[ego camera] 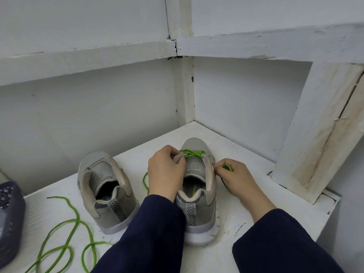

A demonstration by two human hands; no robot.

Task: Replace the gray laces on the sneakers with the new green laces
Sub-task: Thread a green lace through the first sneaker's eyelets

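While I watch through the head camera, both hands are at one gray sneaker [199,213], which stands on the white bench [295,194] with its heel toward me and its toe toward the far corner. My feed shows the left hand [166,170] curled over the left side of the sneaker's opening, its fingertips pinching the eyelet edge just where the green lace [192,153] comes through. That lace crosses the front eyelets in a few rows, and one tail of it drops behind the left wrist onto the bench. On the sneaker's other side, the right hand [236,178] has its fingers curled round the other end of the same lace, just beside the sneaker's right edge. Dark navy sleeves [157,243] cover both forearms. A second sneaker [106,186] stands unlaced, close to the first on the side toward the left edge, heel toward me too, with its tongue showing. A loose green lace [67,233] lies in open loops near the front left corner, apart from both sneakers. At the left edge sits a dark blue patterned thing [9,213]; I cannot tell what it is.
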